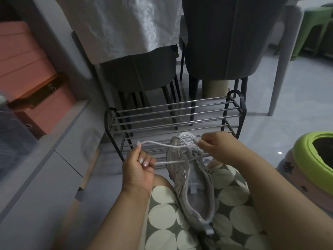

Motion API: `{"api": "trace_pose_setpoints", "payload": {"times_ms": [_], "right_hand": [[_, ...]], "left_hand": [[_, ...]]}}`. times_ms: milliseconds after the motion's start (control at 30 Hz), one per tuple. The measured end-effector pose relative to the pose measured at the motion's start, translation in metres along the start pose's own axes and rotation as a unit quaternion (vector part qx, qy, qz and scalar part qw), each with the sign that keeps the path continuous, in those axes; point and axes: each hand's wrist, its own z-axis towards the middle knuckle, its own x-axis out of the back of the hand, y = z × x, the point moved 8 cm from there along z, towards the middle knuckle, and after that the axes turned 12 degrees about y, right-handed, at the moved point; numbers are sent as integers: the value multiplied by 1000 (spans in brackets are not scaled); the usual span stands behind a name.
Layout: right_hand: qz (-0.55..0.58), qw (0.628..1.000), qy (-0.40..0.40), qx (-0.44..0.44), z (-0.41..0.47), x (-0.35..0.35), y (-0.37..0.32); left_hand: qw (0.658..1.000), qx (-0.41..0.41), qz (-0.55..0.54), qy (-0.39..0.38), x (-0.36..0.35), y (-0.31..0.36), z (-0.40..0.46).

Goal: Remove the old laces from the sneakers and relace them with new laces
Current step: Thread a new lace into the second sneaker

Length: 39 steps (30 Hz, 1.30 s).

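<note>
Seen from the head camera, a grey sneaker [191, 177] lies along your lap on the spotted fabric [230, 213], toe pointing away toward the metal shoe rack [173, 112] on the floor. Your left hand [138, 170] curls around the white lace [158, 144], one strand running out of the fist near the middle eyelets and the tip standing up beside your fingertip. Your right hand [214, 143] pinches the other end just over the toe. Only the eyelets nearest the toe appear threaded, so the job looks early; whether this lace is old or new cannot be told. To do this step well, draw both ends level before crossing them, keep the tension even on each side, and steady the shoe with your knees so it does not roll. Feed each tip from underneath, keeping the cord untwisted.
</note>
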Motion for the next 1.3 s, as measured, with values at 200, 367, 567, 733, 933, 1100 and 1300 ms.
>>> {"api": "trace_pose_setpoints", "payload": {"times_ms": [200, 367, 567, 733, 933, 1100, 1300], "right_hand": [[-101, 988, -121, 2, -4, -19, 9], [180, 980, -4, -83, -1, 1, 12], [664, 702, 107, -236, 1, 15, 48], [550, 808, 71, -202, 0, 10, 41], [-81, 991, -105, 8, -9, -16, 12], [180, 977, -24, -109, -9, 1, 24], [599, 775, -41, -199, -10, -11, 17]], "left_hand": [[997, 12, -52, 48, 11, 6, 9], [997, 13, -56, 52, 15, 6, 9], [999, 22, -30, 14, 8, 1, 8], [999, 25, 24, -31, -2, -4, 5], [996, 23, 71, -46, -7, -7, 0], [986, 13, 144, -79, -13, -9, -5], [959, -20, 260, -107, -18, -13, -11]]}}
